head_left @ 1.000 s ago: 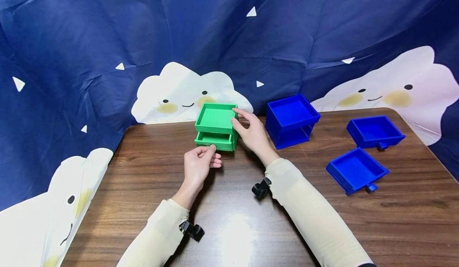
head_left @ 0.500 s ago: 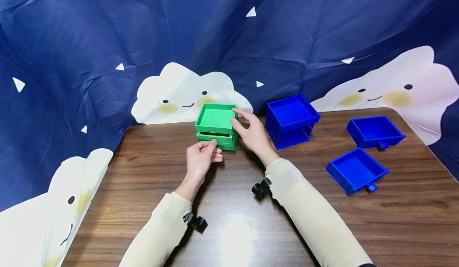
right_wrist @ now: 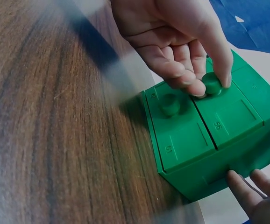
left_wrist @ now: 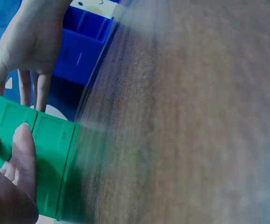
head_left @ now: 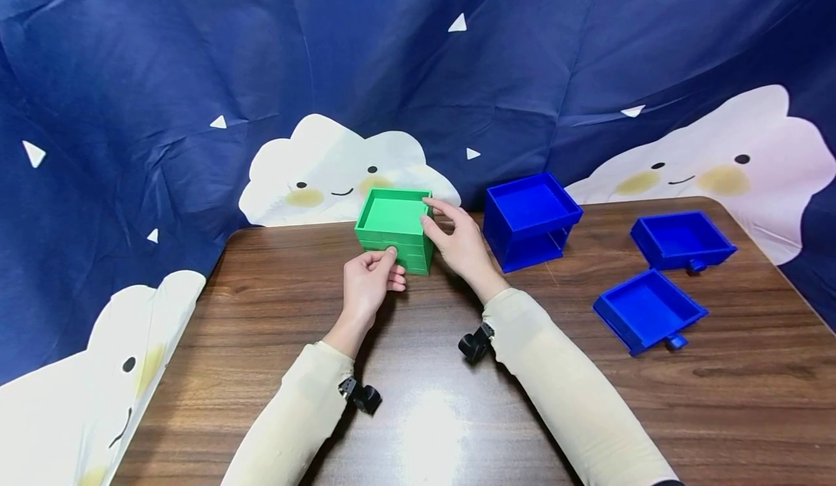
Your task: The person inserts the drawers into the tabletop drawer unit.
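One hand (head_left: 363,284) pinches the upper green knob (right_wrist: 212,83)

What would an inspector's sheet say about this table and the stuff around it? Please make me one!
Surface: brown wooden table with a bright shine near the person.
Job's things: green box; its upper drawer and lower drawer look closed.
Clutter: blue box with an open front; two blue drawers lie outside it.
Hands: left hand pinches the upper drawer's knob; right hand touches the green box.
Cables: nothing seen.
Surroundings: dark blue cloth with smiling clouds.
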A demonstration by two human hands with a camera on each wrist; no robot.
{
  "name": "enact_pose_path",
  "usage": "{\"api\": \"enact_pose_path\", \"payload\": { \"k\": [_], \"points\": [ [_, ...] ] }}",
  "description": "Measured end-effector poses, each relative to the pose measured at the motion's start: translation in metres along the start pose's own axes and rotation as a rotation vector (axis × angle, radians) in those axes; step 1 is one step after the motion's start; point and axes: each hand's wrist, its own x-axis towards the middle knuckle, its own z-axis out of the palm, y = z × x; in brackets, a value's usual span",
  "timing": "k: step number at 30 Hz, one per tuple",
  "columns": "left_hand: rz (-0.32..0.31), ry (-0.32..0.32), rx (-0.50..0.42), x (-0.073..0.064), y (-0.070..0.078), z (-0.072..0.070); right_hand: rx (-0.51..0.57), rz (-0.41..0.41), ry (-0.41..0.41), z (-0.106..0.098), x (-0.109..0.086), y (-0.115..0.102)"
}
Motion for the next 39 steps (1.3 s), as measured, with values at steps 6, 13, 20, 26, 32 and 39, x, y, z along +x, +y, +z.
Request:
{"api": "enact_pose_path", "payload": {
  "k": [6,13,20,26,32,39],
  "points": [
    [-0.025,-0.031,0.017,0.002,0.002,-0.002,-0.002,0.0,0.007,0.001,0.001,0.001],
    [-0.059,-0.044,0.035,-0.002,0.001,-0.006,-0.042,-0.014,0.002,0.002,-0.002,0.0],
    [-0.073,-0.035,0.104,-0.01,0.001,-0.008,-0.08,0.005,-0.012,-0.004,-0.008,-0.002],
    [-0.025,-0.074,0.156,-0.016,0.003,-0.006,-0.127,-0.02,-0.024,-0.014,-0.015,-0.001],
    [0.022,-0.19,0.215,-0.02,0.0,0.0,-0.173,-0.061,-0.032,-0.027,-0.027,0.002],
    [0.028,-0.329,0.293,-0.026,0.001,0.013,-0.141,-0.072,-0.012,-0.042,-0.043,0.0]
  ]
}}
